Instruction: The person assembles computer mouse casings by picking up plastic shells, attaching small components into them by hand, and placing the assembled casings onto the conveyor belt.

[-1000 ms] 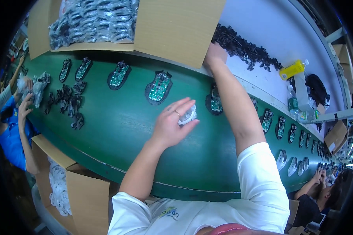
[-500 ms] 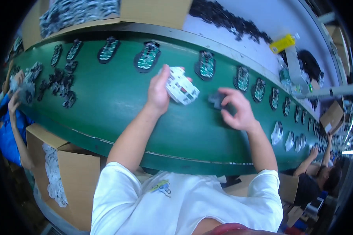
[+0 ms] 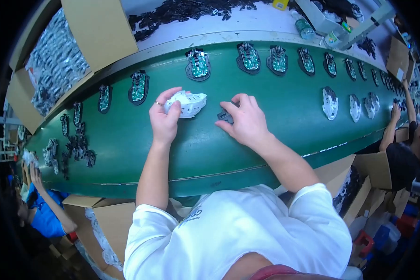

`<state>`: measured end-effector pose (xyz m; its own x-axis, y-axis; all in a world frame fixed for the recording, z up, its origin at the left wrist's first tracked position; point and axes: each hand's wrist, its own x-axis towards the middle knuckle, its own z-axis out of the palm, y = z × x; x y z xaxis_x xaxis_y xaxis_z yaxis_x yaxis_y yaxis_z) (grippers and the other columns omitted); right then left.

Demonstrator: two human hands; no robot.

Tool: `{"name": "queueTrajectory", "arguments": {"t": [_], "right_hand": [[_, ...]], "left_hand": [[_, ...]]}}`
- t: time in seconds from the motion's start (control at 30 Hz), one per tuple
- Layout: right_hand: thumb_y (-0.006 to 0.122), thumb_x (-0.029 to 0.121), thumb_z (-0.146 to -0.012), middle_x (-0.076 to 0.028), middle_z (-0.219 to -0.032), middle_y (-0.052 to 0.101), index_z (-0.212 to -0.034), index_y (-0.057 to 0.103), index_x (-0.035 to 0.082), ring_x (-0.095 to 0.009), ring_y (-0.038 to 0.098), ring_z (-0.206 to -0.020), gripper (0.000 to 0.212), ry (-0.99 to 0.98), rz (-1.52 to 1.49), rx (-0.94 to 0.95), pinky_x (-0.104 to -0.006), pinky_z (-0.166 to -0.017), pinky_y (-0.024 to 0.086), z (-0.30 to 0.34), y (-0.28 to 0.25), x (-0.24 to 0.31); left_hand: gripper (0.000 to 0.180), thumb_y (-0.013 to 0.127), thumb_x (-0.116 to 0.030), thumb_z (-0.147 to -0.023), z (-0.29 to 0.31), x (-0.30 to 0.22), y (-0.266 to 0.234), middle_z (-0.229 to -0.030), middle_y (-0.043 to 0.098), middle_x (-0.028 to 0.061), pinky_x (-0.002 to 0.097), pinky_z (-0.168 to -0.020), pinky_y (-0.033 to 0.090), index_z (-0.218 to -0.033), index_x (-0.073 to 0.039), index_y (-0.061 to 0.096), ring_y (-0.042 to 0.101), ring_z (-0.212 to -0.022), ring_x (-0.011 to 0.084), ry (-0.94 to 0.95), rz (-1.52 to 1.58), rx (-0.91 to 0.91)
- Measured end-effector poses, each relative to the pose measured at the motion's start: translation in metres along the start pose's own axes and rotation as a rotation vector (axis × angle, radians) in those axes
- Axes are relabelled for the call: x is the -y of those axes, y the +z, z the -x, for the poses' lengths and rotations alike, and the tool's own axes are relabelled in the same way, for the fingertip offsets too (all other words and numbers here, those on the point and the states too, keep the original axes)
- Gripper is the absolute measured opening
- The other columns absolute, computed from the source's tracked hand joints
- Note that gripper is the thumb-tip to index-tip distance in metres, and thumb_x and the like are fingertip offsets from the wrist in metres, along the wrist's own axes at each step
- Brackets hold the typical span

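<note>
My left hand [image 3: 164, 122] grips a white plastic mouse shell [image 3: 189, 103], thumb on its near side and fingers behind it. The shell is held tilted over the green belt. Just to the right, my right hand [image 3: 248, 120] pinches a small dark grey plastic part [image 3: 226, 116] between thumb and fingers. A small gap separates the part from the shell. Beyond my hands, a mouse base with a green circuit board [image 3: 199, 64] lies on the belt, one of a long row. Another base [image 3: 248, 58] lies farther right.
White shells [image 3: 330, 103] lie on the belt at right. Loose dark parts [image 3: 78, 148] are heaped at left. Cardboard boxes [image 3: 100, 30] stand beyond the belt and near me. A person in blue [image 3: 49, 217] works at far left, another in dark clothes [image 3: 402, 156] at far right.
The view has swung, shifting the belt and boxes in the picture. My left hand has turned the white shell to another angle. My right hand, with the grey part, has come slightly nearer the shell.
</note>
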<state>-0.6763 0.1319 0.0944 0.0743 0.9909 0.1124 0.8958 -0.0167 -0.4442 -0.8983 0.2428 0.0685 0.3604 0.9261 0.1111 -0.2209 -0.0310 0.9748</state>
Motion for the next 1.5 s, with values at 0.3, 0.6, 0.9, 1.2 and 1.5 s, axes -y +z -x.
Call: {"name": "queueTrajectory", "arguments": {"t": [0.3, 0.6, 0.9, 1.2, 1.5], "right_hand": [[0.069, 0.017, -0.096, -0.016, -0.139, 0.056, -0.14, 0.049, -0.002, -0.027, 0.056, -0.129, 0.052, 0.005, -1.187, -0.06, -0.0401, -0.111, 0.045, -0.008, 0.022, -0.022], [0.06, 0.012, -0.101, -0.017, -0.151, 0.048, -0.149, 0.04, -0.004, -0.025, 0.045, -0.142, 0.054, 0.084, -1.489, -0.046, -0.0399, -0.121, 0.031, -0.002, 0.031, -0.012], [0.067, 0.015, -0.099, -0.02, -0.153, 0.045, -0.152, 0.04, -0.006, -0.03, 0.045, -0.143, 0.064, 0.009, -1.249, -0.049, -0.0404, -0.119, 0.037, 0.001, 0.034, 0.0], [0.07, 0.022, -0.097, -0.036, -0.157, 0.035, -0.148, 0.041, -0.014, -0.043, 0.039, -0.147, 0.068, -0.247, -0.641, -0.221, -0.0436, -0.118, 0.036, 0.007, 0.025, 0.021], [0.081, 0.005, -0.087, -0.019, -0.137, 0.059, -0.138, 0.054, -0.004, -0.024, 0.062, -0.122, 0.058, 0.039, -1.202, -0.088, -0.0368, -0.106, 0.05, -0.006, 0.035, 0.012]], "left_hand": [[0.038, 0.067, -0.027, -0.101, 0.003, 0.011, 0.002, -0.1, 0.071, 0.0038, 0.0243, -0.079, 0.052, -0.125, 0.003, 0.067, 0.064, -0.086, 0.0084, -0.164, -0.095, -0.092], [0.04, 0.068, -0.033, -0.102, 0.016, 0.012, 0.026, -0.108, 0.071, 0.0067, 0.0288, -0.086, 0.055, -0.125, -0.001, 0.065, 0.068, -0.097, 0.0138, -0.284, 0.286, -0.097], [0.037, 0.064, -0.034, -0.103, 0.012, 0.011, 0.022, -0.111, 0.071, 0.0083, 0.0331, -0.087, 0.057, -0.123, -0.002, 0.065, 0.07, -0.1, 0.0172, -0.294, 0.416, -0.159], [0.033, 0.061, -0.028, -0.106, 0.019, 0.014, 0.024, -0.11, 0.072, 0.0089, 0.0305, -0.087, 0.056, -0.122, 0.0, 0.068, 0.069, -0.097, 0.0144, -0.189, 0.327, -0.122], [0.033, 0.06, -0.026, -0.106, 0.019, 0.002, 0.015, -0.106, 0.073, 0.0092, 0.0299, -0.087, 0.054, -0.117, 0.003, 0.071, 0.069, -0.095, 0.0147, -0.182, 0.401, -0.067]]}}
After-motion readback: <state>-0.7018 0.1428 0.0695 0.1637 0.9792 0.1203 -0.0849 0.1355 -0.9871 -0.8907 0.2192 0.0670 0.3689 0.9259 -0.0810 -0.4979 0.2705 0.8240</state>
